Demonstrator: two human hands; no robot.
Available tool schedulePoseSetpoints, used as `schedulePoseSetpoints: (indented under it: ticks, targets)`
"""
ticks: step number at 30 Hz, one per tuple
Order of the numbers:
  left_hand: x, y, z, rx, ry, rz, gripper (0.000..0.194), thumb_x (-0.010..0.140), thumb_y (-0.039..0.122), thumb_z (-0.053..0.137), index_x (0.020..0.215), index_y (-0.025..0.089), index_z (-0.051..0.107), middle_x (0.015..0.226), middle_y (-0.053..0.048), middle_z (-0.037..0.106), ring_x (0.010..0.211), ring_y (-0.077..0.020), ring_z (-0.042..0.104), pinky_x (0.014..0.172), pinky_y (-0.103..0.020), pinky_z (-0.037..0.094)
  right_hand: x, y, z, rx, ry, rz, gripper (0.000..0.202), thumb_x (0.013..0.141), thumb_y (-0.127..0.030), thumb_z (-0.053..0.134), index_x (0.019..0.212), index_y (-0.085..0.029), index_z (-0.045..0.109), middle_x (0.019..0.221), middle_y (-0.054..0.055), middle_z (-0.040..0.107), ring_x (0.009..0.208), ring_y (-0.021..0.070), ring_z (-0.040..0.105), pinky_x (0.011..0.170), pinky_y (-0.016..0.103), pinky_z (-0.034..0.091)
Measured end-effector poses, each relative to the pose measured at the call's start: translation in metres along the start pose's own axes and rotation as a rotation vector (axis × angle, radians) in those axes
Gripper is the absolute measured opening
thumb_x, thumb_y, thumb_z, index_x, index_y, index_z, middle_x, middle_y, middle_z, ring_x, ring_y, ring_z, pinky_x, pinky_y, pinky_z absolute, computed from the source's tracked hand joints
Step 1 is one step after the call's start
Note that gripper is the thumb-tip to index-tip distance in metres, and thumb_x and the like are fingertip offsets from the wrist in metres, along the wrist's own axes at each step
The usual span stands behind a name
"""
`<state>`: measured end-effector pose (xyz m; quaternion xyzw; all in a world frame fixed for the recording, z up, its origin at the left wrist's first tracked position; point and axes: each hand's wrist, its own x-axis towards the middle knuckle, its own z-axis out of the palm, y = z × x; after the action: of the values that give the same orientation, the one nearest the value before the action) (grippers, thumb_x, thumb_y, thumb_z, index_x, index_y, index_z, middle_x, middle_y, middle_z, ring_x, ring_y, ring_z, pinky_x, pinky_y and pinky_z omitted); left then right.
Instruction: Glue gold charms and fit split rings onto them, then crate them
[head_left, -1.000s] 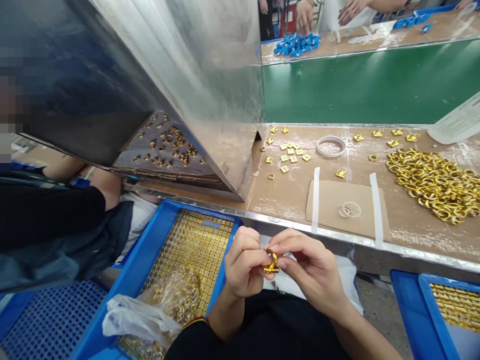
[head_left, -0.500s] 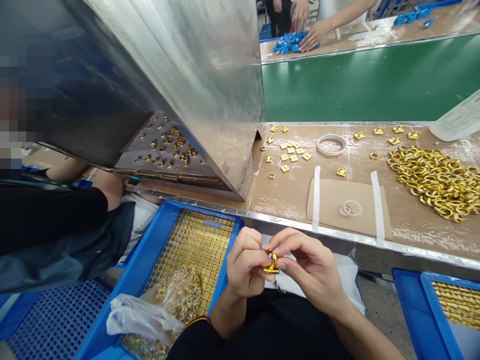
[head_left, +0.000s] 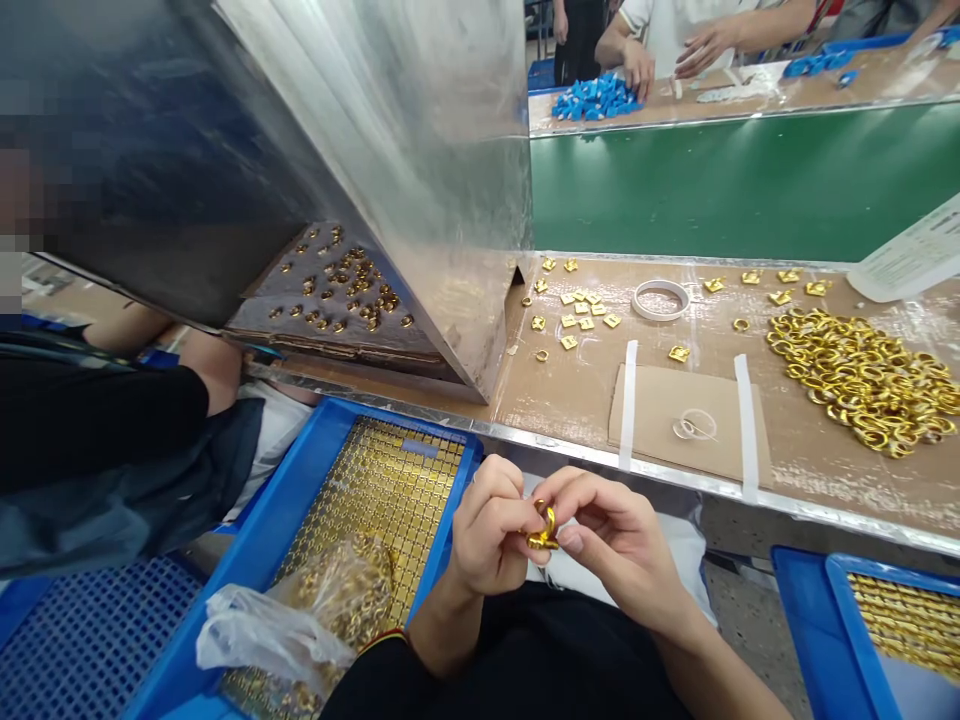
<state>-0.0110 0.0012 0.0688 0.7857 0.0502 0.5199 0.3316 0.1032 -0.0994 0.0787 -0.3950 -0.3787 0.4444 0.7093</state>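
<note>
My left hand [head_left: 487, 530] and my right hand [head_left: 611, 545] meet in front of my body, below the bench edge. Between their fingertips is a small shiny gold ring-shaped metal piece [head_left: 543, 528] with a flat base. My left fingers are curled tightly against its left side. The thumb and index finger of my right hand pinch it from the right. The fingers cover part of the piece. On the bench beyond lies a cardboard sheet [head_left: 690, 415] held by white tape, with a clear ring [head_left: 697, 425] on it.
A heap of gold rings [head_left: 862, 380] lies on the bench at right, with small gold square pieces [head_left: 581, 310] and a tape roll [head_left: 660, 300] nearby. A metal hood [head_left: 420, 180] stands left. Blue trays [head_left: 450, 500] flank me. Co-workers sit at left and across the green belt [head_left: 735, 185].
My view has shifted slightly. Both hands stay on the gold piece, which is turned a little. Across the belt, the co-worker's hands have moved apart from over the blue pieces.
</note>
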Motion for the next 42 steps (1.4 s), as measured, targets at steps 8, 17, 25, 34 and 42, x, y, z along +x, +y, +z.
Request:
schedulePoseSetpoints:
  ticks: [8, 17, 25, 34, 42]
  targets:
    - [-0.005, -0.002, 0.003, -0.023, 0.018, -0.015, 0.02, 0.1, 0.032, 0.056, 0.085, 0.019, 0.056, 0.071, 0.002, 0.043, 0.066, -0.0137, 0.045, 0.056, -0.028, 0.04, -0.001, 0.008, 0.004, -0.014, 0.04, -0.077, 0.013, 0.087, -0.037, 0.079, 0.093, -0.026, 0.076, 0.094, 0.004, 0.075, 0.085, 0.0161, 0.07, 0.076, 0.025, 0.057]
    - [-0.02, -0.004, 0.017, -0.504, 0.124, -0.292, 0.026, 0.099, 0.043, 0.056, 0.083, 0.022, 0.055, 0.073, 0.001, 0.042, 0.069, -0.0155, 0.044, 0.061, -0.03, 0.04, 0.003, 0.001, 0.005, -0.179, 0.055, -0.125, 0.016, 0.096, -0.039, 0.066, 0.107, -0.029, 0.074, 0.1, 0.004, 0.066, 0.091, 0.0161, 0.064, 0.077, 0.026, 0.055]
    - [-0.012, 0.007, 0.027, -0.899, 0.136, -0.618, 0.044, 0.089, 0.054, 0.066, 0.069, 0.021, 0.046, 0.069, 0.003, 0.031, 0.063, -0.014, 0.032, 0.058, -0.028, 0.032, 0.01, -0.008, 0.006, -0.414, 0.044, -0.241, 0.008, 0.096, -0.027, 0.068, 0.093, -0.025, 0.075, 0.086, 0.001, 0.064, 0.081, 0.0136, 0.061, 0.073, 0.025, 0.052]
    - [-0.012, 0.006, 0.031, -1.038, 0.091, -0.715, 0.049, 0.085, 0.055, 0.07, 0.066, 0.02, 0.042, 0.067, 0.004, 0.03, 0.061, -0.0129, 0.029, 0.058, -0.026, 0.03, 0.01, -0.019, 0.001, -0.635, 0.042, -0.344, 0.013, 0.093, -0.012, 0.067, 0.091, -0.022, 0.074, 0.08, 0.002, 0.067, 0.072, 0.0145, 0.064, 0.064, 0.026, 0.055]
    - [-0.011, 0.004, 0.032, -0.994, 0.092, -0.743, 0.054, 0.084, 0.055, 0.072, 0.064, 0.02, 0.035, 0.065, 0.004, 0.03, 0.059, -0.0121, 0.03, 0.056, -0.026, 0.033, 0.01, -0.019, 0.001, -0.668, 0.011, -0.358, 0.016, 0.095, -0.014, 0.066, 0.096, -0.026, 0.077, 0.085, 0.003, 0.073, 0.075, 0.0169, 0.069, 0.068, 0.029, 0.059]
